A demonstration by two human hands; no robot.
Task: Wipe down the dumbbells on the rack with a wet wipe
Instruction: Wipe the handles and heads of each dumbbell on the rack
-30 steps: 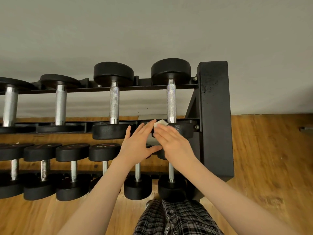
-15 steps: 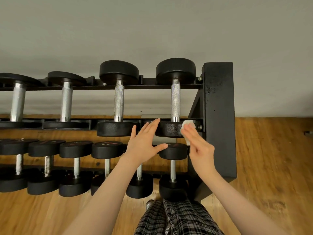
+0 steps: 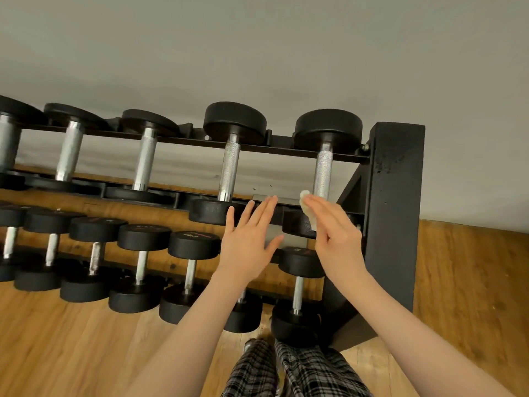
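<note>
Hands wiping the rightmost top-shelf dumbbell

The right hand (image 3: pixel 339 239) is pressing a white wet wipe (image 3: pixel 308 211) with nearly straight fingers against the near head of the rightmost dumbbell (image 3: pixel 324 170) on the black rack (image 3: pixel 393 196); the left hand (image 3: pixel 250 239) is hovering open, fingers spread, just beside it.

Both bare forearms reach forward and up. The left hand (image 3: pixel 249 239) is spread flat, fingers straight, thumb out to the side, holding nothing. The right hand (image 3: pixel 337 239) stands edge-on just beside it, its straight fingers pressing a wet wipe (image 3: pixel 307 209) that lies under the fingertips.
</note>
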